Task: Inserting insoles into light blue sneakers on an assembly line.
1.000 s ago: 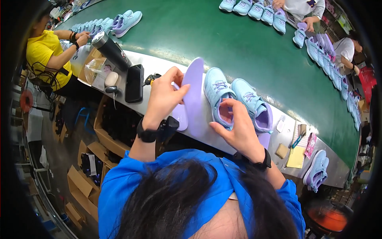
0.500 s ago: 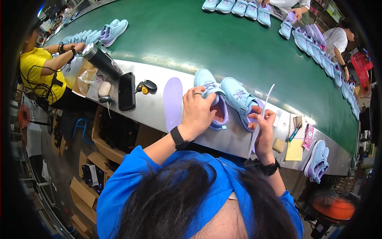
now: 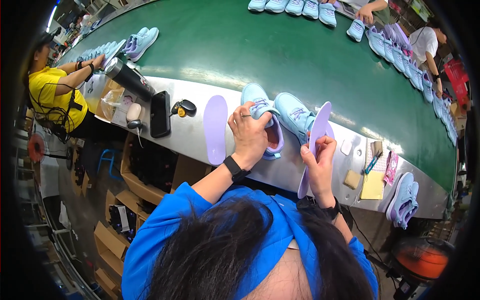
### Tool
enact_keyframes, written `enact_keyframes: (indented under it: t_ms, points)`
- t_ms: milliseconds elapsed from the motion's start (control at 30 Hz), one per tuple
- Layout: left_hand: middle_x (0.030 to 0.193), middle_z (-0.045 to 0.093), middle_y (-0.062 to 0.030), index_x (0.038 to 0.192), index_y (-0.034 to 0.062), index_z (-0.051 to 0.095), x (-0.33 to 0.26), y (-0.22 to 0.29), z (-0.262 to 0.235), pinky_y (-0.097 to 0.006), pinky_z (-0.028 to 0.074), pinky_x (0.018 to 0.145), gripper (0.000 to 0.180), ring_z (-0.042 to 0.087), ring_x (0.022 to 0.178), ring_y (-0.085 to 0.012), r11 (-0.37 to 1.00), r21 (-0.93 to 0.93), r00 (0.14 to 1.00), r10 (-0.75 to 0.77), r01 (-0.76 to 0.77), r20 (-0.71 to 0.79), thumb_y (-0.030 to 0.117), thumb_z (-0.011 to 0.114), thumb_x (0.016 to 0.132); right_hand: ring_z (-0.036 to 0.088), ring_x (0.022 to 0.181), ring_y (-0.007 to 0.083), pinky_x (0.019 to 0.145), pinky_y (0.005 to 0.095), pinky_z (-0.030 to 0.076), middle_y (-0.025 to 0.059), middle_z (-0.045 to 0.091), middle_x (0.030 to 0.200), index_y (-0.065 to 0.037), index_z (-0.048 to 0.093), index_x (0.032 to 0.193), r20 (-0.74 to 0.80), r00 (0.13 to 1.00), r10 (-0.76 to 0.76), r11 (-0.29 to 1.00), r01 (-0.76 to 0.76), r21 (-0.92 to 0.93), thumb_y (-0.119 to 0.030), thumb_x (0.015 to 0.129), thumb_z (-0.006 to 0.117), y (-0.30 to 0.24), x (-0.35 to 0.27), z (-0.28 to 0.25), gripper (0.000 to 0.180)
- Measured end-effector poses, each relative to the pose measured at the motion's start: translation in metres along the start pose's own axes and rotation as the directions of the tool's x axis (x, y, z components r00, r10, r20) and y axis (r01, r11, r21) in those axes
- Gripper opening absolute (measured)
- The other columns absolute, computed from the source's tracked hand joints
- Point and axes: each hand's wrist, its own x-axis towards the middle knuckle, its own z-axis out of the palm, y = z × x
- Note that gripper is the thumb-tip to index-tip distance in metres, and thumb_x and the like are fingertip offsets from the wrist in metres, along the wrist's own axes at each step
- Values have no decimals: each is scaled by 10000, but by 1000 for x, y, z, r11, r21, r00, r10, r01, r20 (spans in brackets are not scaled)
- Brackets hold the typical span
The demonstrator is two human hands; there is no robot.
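My left hand (image 3: 250, 134) grips a light blue sneaker (image 3: 256, 95) at its tongue and strap, fingers on one side and thumb on the other. The shoe's lavender-lined opening faces me. A lavender insole (image 3: 320, 122) stands on edge in my right hand (image 3: 322, 167), pinched between thumb and fingers. Behind that insole, the matching sneaker (image 3: 295, 112) rests on the metal table edge, its heel part hidden. Another lavender insole (image 3: 215, 130) lies flat left of my left hand.
A phone (image 3: 160, 114), keys (image 3: 184, 108) and a dark tumbler (image 3: 129, 78) stand left on the metal ledge (image 3: 190, 90). A yellow pad (image 3: 372, 185), a cutter (image 3: 371, 164) and a sneaker pair (image 3: 402, 200) sit right. Beyond lies a green belt (image 3: 215, 45); co-workers handle shoes there.
My right hand has turned the insole, so more of its flat face shows, and drawn it slightly left. My left hand stays on the sneaker. The co-worker in yellow now holds up a shoe.
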Motion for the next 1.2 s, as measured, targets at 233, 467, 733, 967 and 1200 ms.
enact_keyframes:
  t_ms: [233, 467, 733, 967, 1200]
  points:
    - [1204, 559, -132, 700, 125, 724, 10, -7, -6, -418, 342, 1007, 99, 446, 1243, -316, 964, 22, 964, 265, -265, -22, 66, 674, 638, 538, 982, 176, 895, 308, 431, 121, 539, 1148, -58, 402, 1373, 134, 991, 15, 994, -28, 102, -184, 905, 620, -11, -3, -11, 531]
    - [1065, 657, -120, 820, 88, 693, 40, -23, -22, -393, 554, 748, 119, 651, 951, -288, 874, -196, 884, 463, -444, 64, 34, 639, 729, 567, 1117, 363, 951, 429, 463, 228, 578, 1208, -135, 646, 1205, 356, 933, -44, 804, 245, -541, -218, 826, 685, -26, -14, -11, 390]
    - [747, 674, -113, 830, 54, 674, 57, -27, -25, -388, 530, 562, 87, 654, 640, -294, 880, -335, 906, 400, -337, 140, 45, 619, 764, 543, 1041, 446, 930, 460, 473, 311, 517, 1227, -181, 602, 1269, 393, 918, -48, 579, 346, -738, -237, 802, 711, -33, -24, 20, 483]
    - [742, 672, -153, 813, 33, 701, 71, -23, -24, -409, 523, 621, 112, 652, 668, -323, 832, -463, 893, 419, -306, 162, 68, 644, 723, 490, 1142, 454, 971, 462, 443, 303, 460, 1246, -85, 529, 1270, 384, 923, -32, 692, 298, -658, -203, 809, 729, -37, -19, 14, 517]
    - [726, 665, -176, 806, 14, 706, 76, -22, -18, -411, 525, 661, 129, 652, 682, -332, 833, -488, 877, 416, -261, 241, 64, 636, 710, 565, 994, 388, 877, 432, 486, 265, 565, 1172, -54, 663, 1118, 416, 902, -116, 451, 421, -787, -154, 846, 668, -44, -4, 5, 291]
